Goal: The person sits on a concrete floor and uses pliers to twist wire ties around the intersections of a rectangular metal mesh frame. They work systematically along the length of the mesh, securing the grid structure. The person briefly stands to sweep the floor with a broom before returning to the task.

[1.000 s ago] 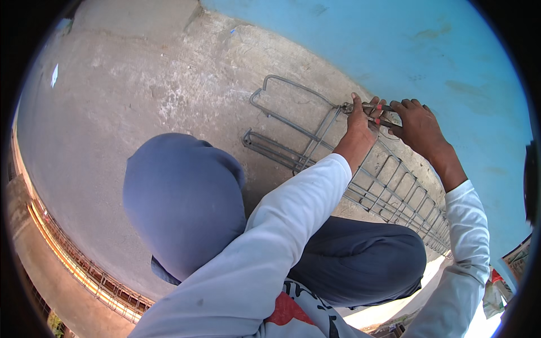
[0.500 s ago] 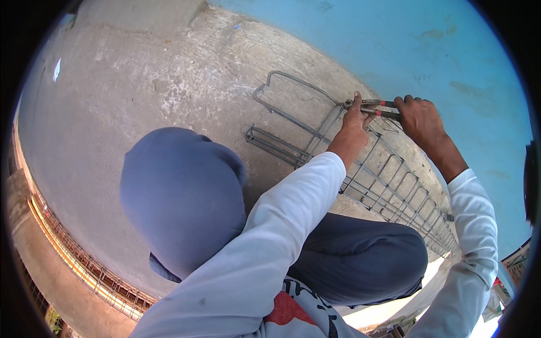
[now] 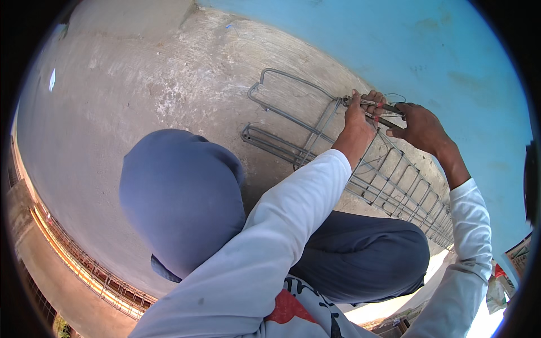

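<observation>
A long cage of grey steel bars with bent stirrups [image 3: 315, 132] lies on the concrete, running from the middle toward the lower right. At its upper corner, my left hand [image 3: 360, 115] closes around the front of a pair of pincers [image 3: 389, 107], thumb beside the jaws. My right hand [image 3: 422, 128] grips the ends of the dark handles, which have red bands and stand spread. A loop of thin tie wire [image 3: 398, 97] sticks out by the handles. My left fingers partly hide the jaws and the bar joint there.
A blue wall [image 3: 451, 73] rises just beyond my hands. Rough concrete floor [image 3: 186, 73] spreads to the left. My bent knees [image 3: 180, 203] flank the near side of the cage. A pale bag [image 3: 496, 296] and other items are at the lower right.
The pincer handles have spread apart, and my right hand's grip has widened and turned. My left fingers now show behind the pincers. The wire loop stands up higher.
</observation>
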{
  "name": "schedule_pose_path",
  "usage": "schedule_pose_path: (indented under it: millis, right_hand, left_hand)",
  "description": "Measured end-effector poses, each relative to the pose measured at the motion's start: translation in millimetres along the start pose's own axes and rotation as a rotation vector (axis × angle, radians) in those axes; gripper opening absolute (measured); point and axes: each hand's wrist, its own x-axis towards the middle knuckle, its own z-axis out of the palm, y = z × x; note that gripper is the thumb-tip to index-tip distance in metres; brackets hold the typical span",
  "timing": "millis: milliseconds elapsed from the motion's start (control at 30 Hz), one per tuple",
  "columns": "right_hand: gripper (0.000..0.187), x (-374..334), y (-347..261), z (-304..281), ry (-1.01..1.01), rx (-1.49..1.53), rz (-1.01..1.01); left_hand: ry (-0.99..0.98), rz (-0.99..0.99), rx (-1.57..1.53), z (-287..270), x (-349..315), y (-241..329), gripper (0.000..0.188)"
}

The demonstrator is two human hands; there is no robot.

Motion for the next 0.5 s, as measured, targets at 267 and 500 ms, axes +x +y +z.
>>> schedule_pose_path:
  millis: [267, 500]
  right_hand:
    - [0.031, 15.6, 37.8, 28.8, 0.135, -0.268, -0.091]
    - [0.05, 20.0, 52.8, 19.5, -0.656, 1.095, 0.394]
  left_hand:
    - [0.097, -0.001, 0.131, 13.8, -2.3, -8.7, 0.05]
    - [0.065, 0.013, 0.274, 2.4, 10.4, -4.8, 0.049]
